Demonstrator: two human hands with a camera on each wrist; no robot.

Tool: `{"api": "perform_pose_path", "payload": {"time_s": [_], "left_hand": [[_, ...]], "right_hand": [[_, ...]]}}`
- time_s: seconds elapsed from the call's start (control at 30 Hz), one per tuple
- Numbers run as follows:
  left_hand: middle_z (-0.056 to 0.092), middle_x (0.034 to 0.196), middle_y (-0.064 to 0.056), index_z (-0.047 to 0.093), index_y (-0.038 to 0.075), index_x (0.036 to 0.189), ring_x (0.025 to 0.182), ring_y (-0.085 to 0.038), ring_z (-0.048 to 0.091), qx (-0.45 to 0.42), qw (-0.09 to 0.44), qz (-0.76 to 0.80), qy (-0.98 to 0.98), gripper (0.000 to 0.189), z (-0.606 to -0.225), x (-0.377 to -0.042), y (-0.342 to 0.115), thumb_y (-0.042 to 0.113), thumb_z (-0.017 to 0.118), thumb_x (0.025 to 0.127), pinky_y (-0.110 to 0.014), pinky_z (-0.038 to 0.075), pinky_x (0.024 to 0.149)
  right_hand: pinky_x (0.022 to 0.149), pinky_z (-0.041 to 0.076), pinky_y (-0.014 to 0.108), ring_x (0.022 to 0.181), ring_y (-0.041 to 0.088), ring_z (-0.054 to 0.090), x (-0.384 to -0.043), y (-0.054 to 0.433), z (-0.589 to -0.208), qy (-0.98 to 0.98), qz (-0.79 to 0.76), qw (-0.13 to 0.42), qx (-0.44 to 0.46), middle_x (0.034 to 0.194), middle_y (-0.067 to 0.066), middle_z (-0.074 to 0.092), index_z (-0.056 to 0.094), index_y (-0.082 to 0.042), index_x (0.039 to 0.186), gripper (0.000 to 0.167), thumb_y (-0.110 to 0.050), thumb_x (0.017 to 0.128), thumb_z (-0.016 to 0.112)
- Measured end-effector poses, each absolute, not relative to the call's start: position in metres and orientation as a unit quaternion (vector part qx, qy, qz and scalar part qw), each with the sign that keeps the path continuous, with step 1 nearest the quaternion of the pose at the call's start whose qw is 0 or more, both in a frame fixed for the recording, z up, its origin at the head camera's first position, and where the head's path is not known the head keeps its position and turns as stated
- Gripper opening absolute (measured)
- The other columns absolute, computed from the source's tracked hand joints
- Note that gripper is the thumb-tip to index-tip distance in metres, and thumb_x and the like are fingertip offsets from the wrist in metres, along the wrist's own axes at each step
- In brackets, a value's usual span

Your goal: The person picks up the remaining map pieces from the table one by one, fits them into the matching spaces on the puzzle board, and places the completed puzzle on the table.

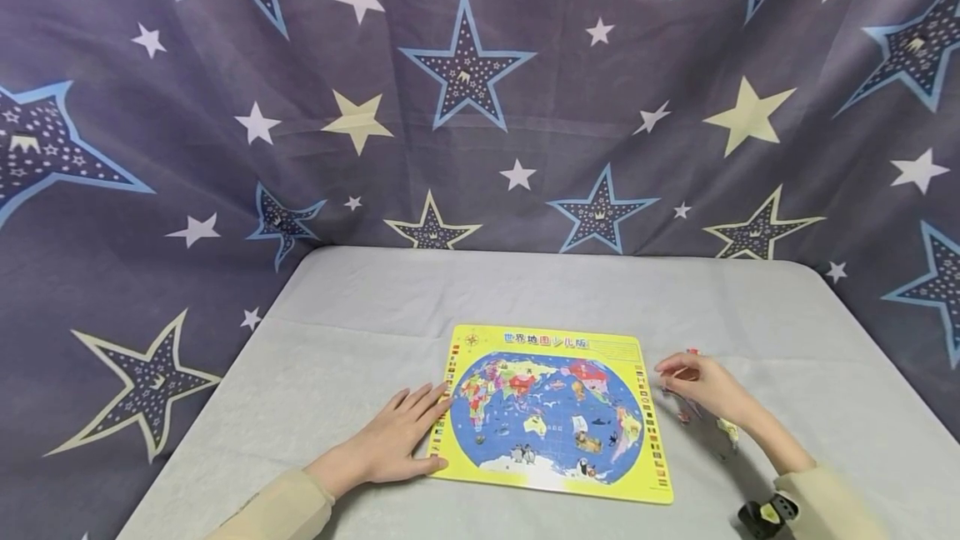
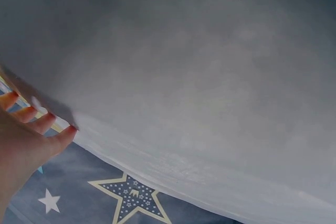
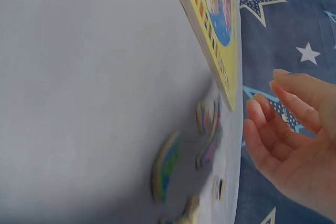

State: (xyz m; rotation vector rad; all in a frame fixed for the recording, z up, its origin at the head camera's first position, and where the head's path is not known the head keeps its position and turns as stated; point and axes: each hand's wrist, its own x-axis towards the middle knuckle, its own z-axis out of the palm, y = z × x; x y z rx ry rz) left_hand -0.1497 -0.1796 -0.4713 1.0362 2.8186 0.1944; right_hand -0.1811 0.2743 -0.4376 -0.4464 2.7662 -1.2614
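A yellow-bordered world map puzzle board (image 1: 551, 486) with a blue oval map lies flat on the table. My left hand (image 1: 393, 436) rests at its left edge, fingers spread and touching the border; the left wrist view shows these fingers (image 2: 42, 121) against the edge. Off the board's right side, my right hand (image 1: 712, 394) hovers with loosely bent fingers. Nothing shows between thumb and fingers of the right hand (image 3: 289, 135) in the right wrist view. Under it lie several small loose puzzle pieces, among them a green and blue one (image 3: 167, 169) and a yellowish one (image 1: 728, 432).
A light grey cloth covers the table (image 1: 337, 298). Behind and beside it hangs a dark purple-grey curtain (image 1: 510, 157) with star prints. A black device (image 1: 767, 517) is strapped at the right wrist, near the sleeve.
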Motion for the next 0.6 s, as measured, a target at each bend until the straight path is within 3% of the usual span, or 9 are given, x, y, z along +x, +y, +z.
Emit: {"api": "perform_pose_path", "payload": {"time_s": [0.6], "left_hand": [[0.019, 0.146, -0.005, 0.026, 0.013, 0.14, 0.132, -0.027, 0.019, 0.343, 0.063, 0.066, 0.935, 0.081, -0.472, -0.149, -0.179, 0.066, 0.034, 0.081, -0.051, 0.019, 0.101]], "right_hand": [[0.062, 0.047, 0.022, 0.07, 0.0, 0.054, -0.17, 0.304, -0.439, 0.911, -0.382, -0.014, -0.154, 0.088, 0.015, 0.062, 0.062, 0.007, 0.094, 0.018, -0.003, 0.079, 0.061]]}}
